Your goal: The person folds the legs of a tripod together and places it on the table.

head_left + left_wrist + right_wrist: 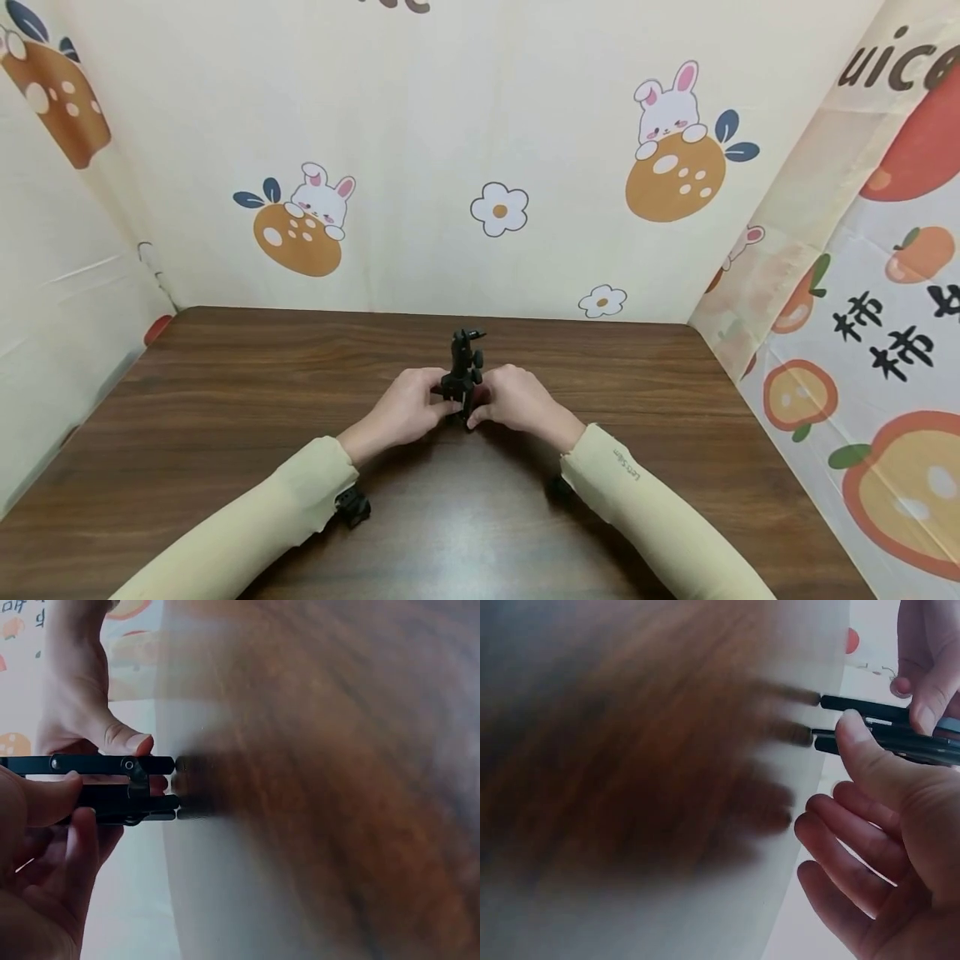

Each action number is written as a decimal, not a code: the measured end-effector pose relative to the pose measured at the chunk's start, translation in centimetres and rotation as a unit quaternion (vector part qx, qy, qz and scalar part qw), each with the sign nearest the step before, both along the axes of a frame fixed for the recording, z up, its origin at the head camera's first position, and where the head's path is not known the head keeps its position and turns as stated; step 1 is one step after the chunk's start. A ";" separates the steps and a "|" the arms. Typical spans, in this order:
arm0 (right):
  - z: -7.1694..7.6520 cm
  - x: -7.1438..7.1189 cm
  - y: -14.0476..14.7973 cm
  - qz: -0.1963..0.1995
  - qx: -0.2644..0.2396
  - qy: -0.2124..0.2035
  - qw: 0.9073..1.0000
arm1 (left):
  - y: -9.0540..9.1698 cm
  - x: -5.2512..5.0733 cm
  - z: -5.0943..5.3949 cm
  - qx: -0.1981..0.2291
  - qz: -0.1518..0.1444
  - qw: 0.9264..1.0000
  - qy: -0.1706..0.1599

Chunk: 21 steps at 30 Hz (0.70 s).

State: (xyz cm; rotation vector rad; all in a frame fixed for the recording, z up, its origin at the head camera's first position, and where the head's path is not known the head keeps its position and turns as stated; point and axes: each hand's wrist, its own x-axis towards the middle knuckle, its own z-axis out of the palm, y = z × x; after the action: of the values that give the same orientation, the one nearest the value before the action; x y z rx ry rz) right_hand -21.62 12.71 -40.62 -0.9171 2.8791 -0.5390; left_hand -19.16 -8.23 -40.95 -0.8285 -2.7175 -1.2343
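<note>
A small black tripod [462, 375] stands upright on the table between both hands, its legs close together and knobs on its right side. My left hand [411, 404] grips its body from the left; in the left wrist view the thumb and fingers close on the black legs [105, 765]. From the right, my right hand [517, 398] holds a lower leg. The right wrist view has the right thumb [859, 735] against the leg, with the other fingers loosely bent below it. The feet meet or nearly meet the tabletop; which, I cannot tell.
The dark wood table [300, 350] ends at a pale back curtain [420, 250] printed with rabbits and flowers. Patterned cloth [832, 467] hangs at the right, and a white sheet [67, 333] at the left. A black wrist camera [352, 506] sits under the left sleeve.
</note>
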 end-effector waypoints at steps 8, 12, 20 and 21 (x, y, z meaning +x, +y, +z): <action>1.4 0.1 1.2 -0.009 -0.106 -0.045 0.993 | -0.3 0.0 0.0 0.009 -0.007 1.000 -0.012; 3.2 0.3 2.2 -0.013 -0.186 -0.066 0.980 | -0.7 -0.1 0.0 0.000 0.004 1.000 -0.025; 6.6 1.4 2.8 -0.012 -0.361 -0.095 0.927 | -1.3 0.0 -0.1 -0.013 0.022 0.998 -0.055; 6.9 1.6 2.7 -0.010 -0.378 -0.100 0.920 | -1.3 0.0 -0.1 -0.013 0.023 0.998 -0.061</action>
State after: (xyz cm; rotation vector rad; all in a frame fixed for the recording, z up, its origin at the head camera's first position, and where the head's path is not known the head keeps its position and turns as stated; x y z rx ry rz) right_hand -20.00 15.42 -33.68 -0.8165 2.4801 -1.7024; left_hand -19.12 -9.53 -41.08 -0.7125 -2.8362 -1.2819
